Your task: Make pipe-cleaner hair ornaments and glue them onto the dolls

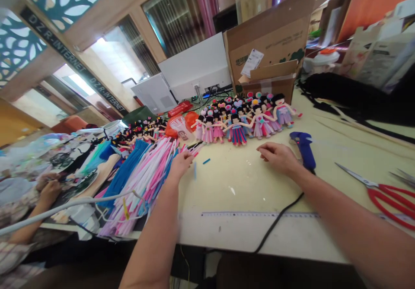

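Observation:
My left hand (pixel 182 164) is at the right end of a heap of pink and white pipe cleaners (pixel 152 159), fingers drawn together; whatever is in them is too small to make out. Just right of it lie a short blue piece (pixel 206 161) and a pale blue strip (pixel 195 170), which is blurred. Over the tabletop, my right hand (pixel 277 156) has its fingers curled in and thumb pressed close, and I cannot make out anything in them. A blue glue gun (pixel 305 150) stands right beside this hand. Several small dolls (pixel 238 129) in colourful skirts sit behind both hands.
Red-handled scissors (pixel 372 185) lie at the right. A ruler strip (pixel 259 214) runs along the front edge, crossed by a black cord (pixel 279 220). A cardboard box (pixel 266 42) stands behind the dolls. At far left, another person's hand (pixel 50 189) works near piled materials.

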A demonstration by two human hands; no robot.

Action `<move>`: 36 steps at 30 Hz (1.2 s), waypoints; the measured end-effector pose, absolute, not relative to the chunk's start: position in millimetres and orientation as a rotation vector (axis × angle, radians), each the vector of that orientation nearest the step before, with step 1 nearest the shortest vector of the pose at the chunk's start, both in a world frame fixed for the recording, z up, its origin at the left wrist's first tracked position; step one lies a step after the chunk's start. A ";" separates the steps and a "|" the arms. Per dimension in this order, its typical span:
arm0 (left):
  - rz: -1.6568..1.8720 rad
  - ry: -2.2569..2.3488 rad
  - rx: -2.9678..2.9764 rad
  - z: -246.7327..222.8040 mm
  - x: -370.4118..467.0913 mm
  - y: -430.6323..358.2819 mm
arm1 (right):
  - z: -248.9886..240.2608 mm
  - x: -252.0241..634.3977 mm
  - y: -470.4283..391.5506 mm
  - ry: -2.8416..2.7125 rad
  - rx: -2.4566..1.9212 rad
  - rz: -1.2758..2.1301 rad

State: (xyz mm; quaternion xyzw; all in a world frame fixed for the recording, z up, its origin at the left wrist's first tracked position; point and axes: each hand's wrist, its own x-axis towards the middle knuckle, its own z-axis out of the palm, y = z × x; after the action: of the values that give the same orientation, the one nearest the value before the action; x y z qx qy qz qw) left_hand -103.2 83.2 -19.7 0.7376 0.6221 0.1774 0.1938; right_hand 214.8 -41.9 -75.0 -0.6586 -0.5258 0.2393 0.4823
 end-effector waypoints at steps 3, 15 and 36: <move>0.465 1.782 2.048 -17.6 -118.2 70.6 | -75.3 214.3 -41.9 -1.260 -1.627 0.605; 0.264 1.978 2.243 -27.6 -123.0 27.2 | -69.7 211.3 -44.9 -1.238 -1.689 0.617; -0.045 2.324 2.186 11.0 -171.4 83.2 | -74.6 215.5 -43.4 -1.255 -1.676 0.645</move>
State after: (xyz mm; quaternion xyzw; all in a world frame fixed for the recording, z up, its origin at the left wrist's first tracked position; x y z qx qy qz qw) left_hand -171.4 83.2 11.0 0.6849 0.7281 -0.0141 -0.0248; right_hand 215.5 -43.4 -74.6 -0.6801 -0.5093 0.2616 0.4579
